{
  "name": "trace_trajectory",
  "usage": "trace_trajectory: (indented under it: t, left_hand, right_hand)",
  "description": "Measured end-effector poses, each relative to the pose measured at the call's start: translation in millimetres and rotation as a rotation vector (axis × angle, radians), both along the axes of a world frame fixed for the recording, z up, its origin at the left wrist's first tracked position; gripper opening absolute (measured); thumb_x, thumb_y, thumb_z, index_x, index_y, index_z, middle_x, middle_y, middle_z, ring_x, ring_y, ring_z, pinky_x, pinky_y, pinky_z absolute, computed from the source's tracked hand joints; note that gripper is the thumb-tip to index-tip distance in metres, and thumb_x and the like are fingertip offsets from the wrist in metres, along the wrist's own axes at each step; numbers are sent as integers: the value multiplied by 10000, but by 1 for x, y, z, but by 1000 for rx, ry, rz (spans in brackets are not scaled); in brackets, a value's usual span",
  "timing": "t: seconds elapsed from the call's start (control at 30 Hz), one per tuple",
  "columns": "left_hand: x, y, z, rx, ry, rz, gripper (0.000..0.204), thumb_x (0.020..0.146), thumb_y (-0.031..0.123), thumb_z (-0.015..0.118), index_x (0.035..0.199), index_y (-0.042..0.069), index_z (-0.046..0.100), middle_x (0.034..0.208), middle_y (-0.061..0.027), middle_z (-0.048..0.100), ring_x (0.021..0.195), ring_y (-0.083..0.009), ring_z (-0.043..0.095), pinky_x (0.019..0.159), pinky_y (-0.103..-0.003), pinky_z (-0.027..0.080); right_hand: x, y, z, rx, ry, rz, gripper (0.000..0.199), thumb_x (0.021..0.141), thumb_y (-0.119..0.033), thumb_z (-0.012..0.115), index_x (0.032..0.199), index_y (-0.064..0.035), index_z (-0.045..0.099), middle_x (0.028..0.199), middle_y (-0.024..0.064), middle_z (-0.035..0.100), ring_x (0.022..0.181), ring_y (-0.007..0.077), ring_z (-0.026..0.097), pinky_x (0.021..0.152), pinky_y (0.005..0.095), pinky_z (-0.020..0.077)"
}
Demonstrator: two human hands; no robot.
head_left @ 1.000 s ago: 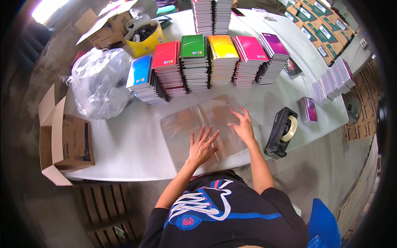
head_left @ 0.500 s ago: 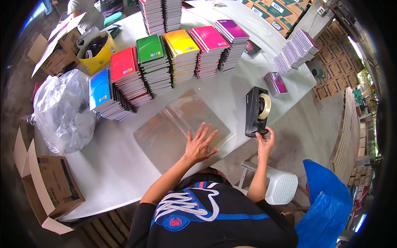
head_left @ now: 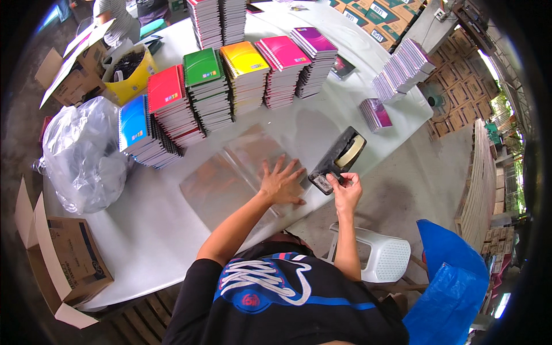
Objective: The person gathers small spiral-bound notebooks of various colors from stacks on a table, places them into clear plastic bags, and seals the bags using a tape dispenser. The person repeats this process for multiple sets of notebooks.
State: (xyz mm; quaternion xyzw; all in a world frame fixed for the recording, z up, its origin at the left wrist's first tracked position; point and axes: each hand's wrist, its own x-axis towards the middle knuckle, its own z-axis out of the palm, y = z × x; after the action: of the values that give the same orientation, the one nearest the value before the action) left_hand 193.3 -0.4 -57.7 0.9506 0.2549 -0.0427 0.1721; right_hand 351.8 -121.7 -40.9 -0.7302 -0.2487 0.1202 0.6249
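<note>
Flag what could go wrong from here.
The tape dispenser, with the right hand at its near end, could slip off the nearby edge of the table. The clear plastic sheet might crease or shift under the left hand.

A yellow bucket (head_left: 137,81) stands behind a plastic bag (head_left: 86,155); an open box (head_left: 77,256) sits left, a white stool (head_left: 391,260) near a blue sheet (head_left: 451,290).

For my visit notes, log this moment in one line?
left hand: spread on clear sheet; right hand: at tape dispenser; notebooks: stacked beyond
</note>
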Motion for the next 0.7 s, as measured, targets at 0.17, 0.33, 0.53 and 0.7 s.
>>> trace_trajectory:
  t: [0.17, 0.33, 0.53, 0.7]
  left_hand:
    - [-33, -8, -12, 7, -243, 134, 1116, 525, 780, 607, 1443, 266, 237, 1527, -40, 115, 1403, -339, 30, 984, -723, 98]
    - [-151, -10, 56, 278, -660, 599, 904, 627, 415, 799, 1389, 188, 368, 1479, -115, 232, 1367, -360, 185, 1012, -603, 223]
    - [-270, 95, 119, 118, -1142, 1421, 745, 767, 476, 681, 1280, -16, 457, 1245, -196, 474, 1129, -343, 489, 939, -397, 397]
    - [-294, 169, 130, -261, -527, 1349, 723, 745, 627, 583, 1159, 35, 598, 1100, -191, 615, 1061, -327, 573, 882, -399, 440]
  right_hand:
    - [-17, -15, -24, -252, -295, 138, 453, 633, -225, 852, 884, -36, 525, 836, 18, 553, 720, 87, 503, 613, 228, 409]
    - [-32, -20, 38, -74, -219, 127, 393, 718, -163, 777, 957, -60, 483, 843, -9, 442, 660, 94, 367, 602, 215, 350]
    - [-163, 139, 121, 40, -510, 953, 248, 773, -112, 681, 995, -52, 589, 936, 68, 579, 723, 167, 528, 666, 285, 443]
    - [-257, 250, 91, -7, -545, 1092, 659, 832, -363, 627, 1302, 48, 416, 1277, 210, 489, 1179, 338, 472, 995, 384, 375]
